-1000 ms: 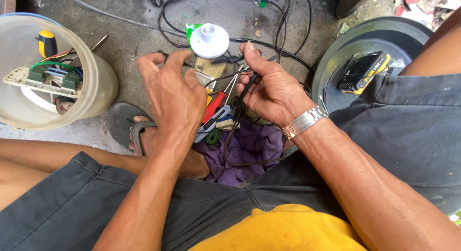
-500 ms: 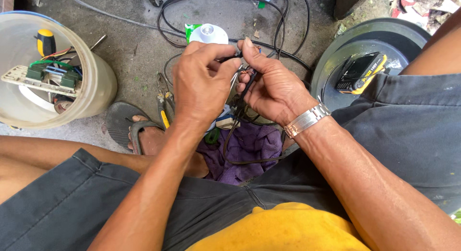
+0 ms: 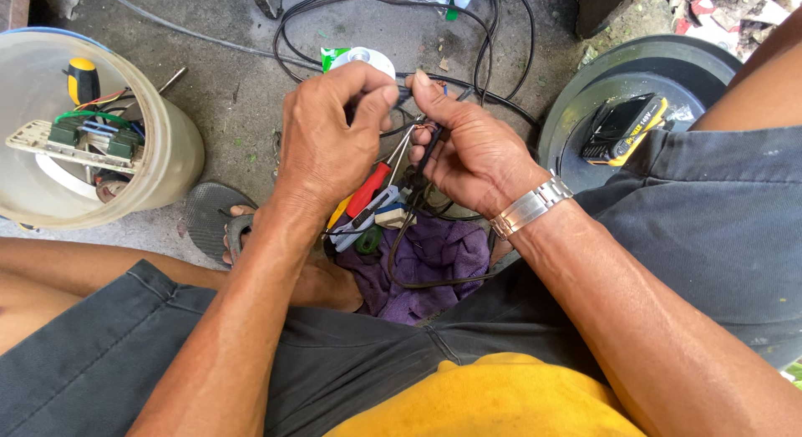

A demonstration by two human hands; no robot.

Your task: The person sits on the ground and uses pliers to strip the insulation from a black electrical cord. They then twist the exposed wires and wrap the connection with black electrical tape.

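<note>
Far left, one translucent plastic bucket (image 3: 167,153) stands on the concrete floor (image 3: 242,86), holding one yellow-and-black screwdriver handle (image 3: 82,78) and one pale terminal strip (image 3: 71,144) with green and blue wires. Just beside it, one grey sandal (image 3: 205,224) sits under the person's foot.

Toward the middle, the left hand (image 3: 326,144) has its grip narrow, thumb and forefinger pinched on the end of a thin black wire (image 3: 409,236). The right hand (image 3: 472,153), a metal watch (image 3: 530,205) on its wrist, meets it fingertip to fingertip, its grip closed on the same wire, which loops down over one purple cloth (image 3: 426,266) between the thighs. Below the hands lie red-handled pliers (image 3: 368,190) and a yellow-handled tool (image 3: 338,213); whether more tools lie beneath them I cannot tell. One white roll of tape (image 3: 368,59) sits just behind the knuckles, amid black cables (image 3: 368,2) coiled on the floor; they overlap too much to count.

At right, one black-and-yellow handheld device (image 3: 622,129) rests on one dark round lid (image 3: 693,65).

As I judge it, the bare strands could splay or slip from the pinch if the fingertips ease off, and the slack loop could snag on the pliers.
</note>
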